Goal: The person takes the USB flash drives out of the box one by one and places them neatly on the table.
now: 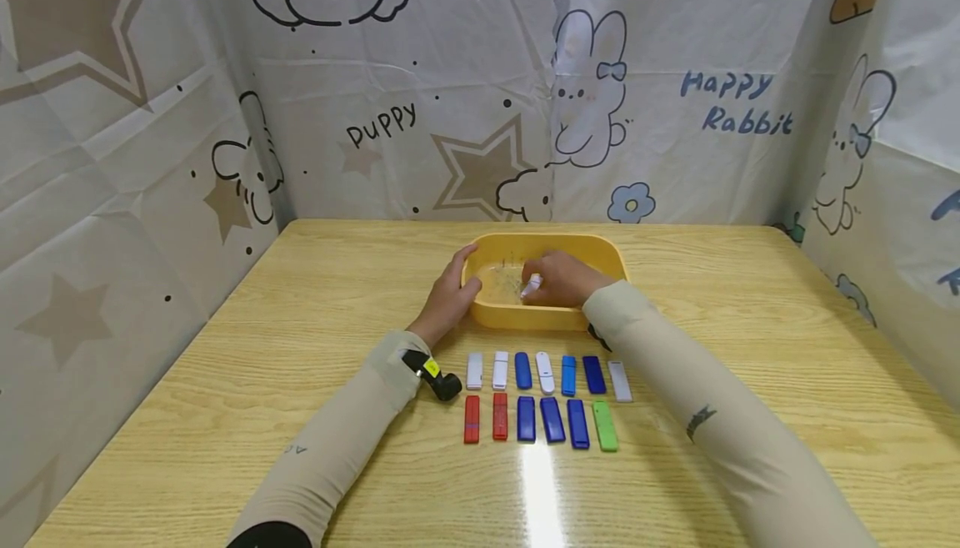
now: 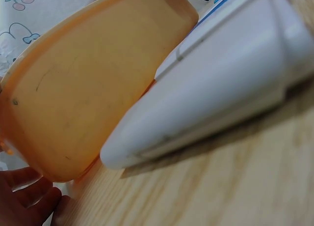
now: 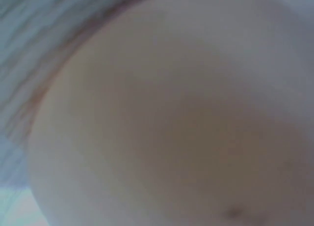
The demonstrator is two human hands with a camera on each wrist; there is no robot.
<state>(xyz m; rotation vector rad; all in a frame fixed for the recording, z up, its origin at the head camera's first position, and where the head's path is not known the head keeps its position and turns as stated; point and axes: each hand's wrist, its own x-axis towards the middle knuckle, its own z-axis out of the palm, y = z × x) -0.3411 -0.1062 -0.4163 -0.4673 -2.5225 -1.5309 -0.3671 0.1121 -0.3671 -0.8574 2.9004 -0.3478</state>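
A yellow plastic basin (image 1: 542, 317) stands near the back of the table. My left hand (image 1: 447, 294) holds its left end, thumb at the near side and fingers along the rim; in the left wrist view only fingertips (image 2: 37, 199) show beside the basin wall (image 2: 88, 83). Inside the basin, my right hand (image 1: 564, 278) pinches a white USB flash drive (image 1: 532, 285). The right wrist view is a blurred close-up, with no fingers visible. Several flash drives lie in two rows before the basin, among them a red one (image 1: 471, 419) and a green one (image 1: 604, 425).
In the back row are white, blue and light blue (image 1: 568, 375) drives; the front row has red, blue (image 1: 526, 419) and green ones. A white drive (image 2: 206, 88) looms close in the left wrist view. Printed cloth (image 1: 420, 72) hangs behind and beside the wooden table (image 1: 225, 398).
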